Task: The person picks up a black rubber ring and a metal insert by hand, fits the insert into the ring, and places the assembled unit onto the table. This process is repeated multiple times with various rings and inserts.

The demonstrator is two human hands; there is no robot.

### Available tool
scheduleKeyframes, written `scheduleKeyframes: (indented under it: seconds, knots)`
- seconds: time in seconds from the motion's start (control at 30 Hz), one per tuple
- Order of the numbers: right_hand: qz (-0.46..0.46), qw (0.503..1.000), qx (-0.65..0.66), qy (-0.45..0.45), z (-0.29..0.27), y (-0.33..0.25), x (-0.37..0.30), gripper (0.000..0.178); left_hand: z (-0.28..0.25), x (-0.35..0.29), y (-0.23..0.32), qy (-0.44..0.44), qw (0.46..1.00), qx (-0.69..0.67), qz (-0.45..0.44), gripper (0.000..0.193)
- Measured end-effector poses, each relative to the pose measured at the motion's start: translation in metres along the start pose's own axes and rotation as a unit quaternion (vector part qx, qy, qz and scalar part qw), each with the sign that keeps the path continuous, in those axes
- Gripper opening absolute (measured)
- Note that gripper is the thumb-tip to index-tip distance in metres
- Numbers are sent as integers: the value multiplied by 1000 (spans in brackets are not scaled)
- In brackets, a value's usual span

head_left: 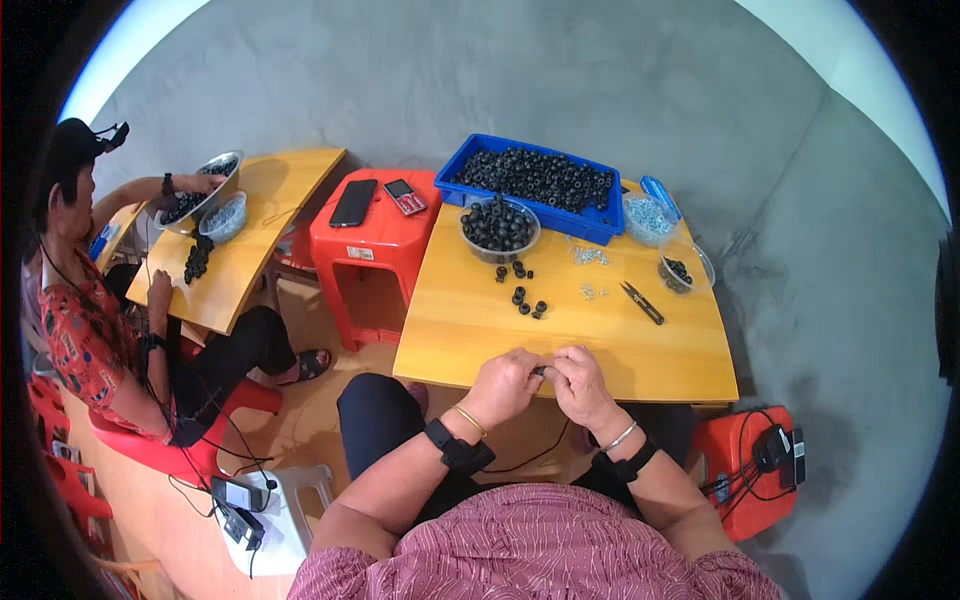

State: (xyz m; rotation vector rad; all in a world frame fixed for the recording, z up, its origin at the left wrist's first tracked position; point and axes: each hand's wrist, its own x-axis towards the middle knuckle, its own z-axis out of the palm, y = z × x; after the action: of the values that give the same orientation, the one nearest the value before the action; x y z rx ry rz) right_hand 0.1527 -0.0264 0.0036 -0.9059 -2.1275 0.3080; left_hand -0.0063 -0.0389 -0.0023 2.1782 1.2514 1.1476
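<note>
My left hand [505, 382] and my right hand [581, 386] meet at the near edge of the yellow wooden table [460, 345]. Both are closed, fingertips pinching a small black part [540, 371] between them; fingers cover most of it. Beyond them lie several loose black ring-like parts [521, 297] and two little piles of small silvery pieces [588, 257], too small to name. A pair of black thread snips [642, 303] rests to the right. Behind stands a clear bowl [535, 240] of round black parts.
A blue tray [612, 228] heaped with black parts spans the table's far edge. Right of it are a tub of silvery pieces [650, 218] and a clear cup [705, 268]. Left, a red stool [340, 240] holds two phones; a person [105, 350] works at another table [290, 190].
</note>
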Motion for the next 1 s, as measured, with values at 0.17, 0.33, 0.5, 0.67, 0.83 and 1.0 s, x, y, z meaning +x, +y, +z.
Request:
scheduleKeyframes:
  seconds: [0.17,0.33,0.5,0.67,0.83,1.0]
  knots:
    - [32,999,7,39,4,2,1,5,-1,5,3,-14,1000,24,6,14]
    - [27,999,-38,5,3,9,1,4,5,12,-6,-54,997,57,0,14]
    - [34,998,-42,-13,0,13,-4,9,9,10,-6,14,999,19,-32,13]
    - [42,998,-40,4,2,13,-2,10,11,11,-6,15,999,12,-31,12]
    - [54,998,-37,6,3,14,-2,9,9,11,-4,7,1000,25,-12,13]
    - [41,998,-43,3,4,11,-2,7,5,11,-1,39,998,-45,3,13]
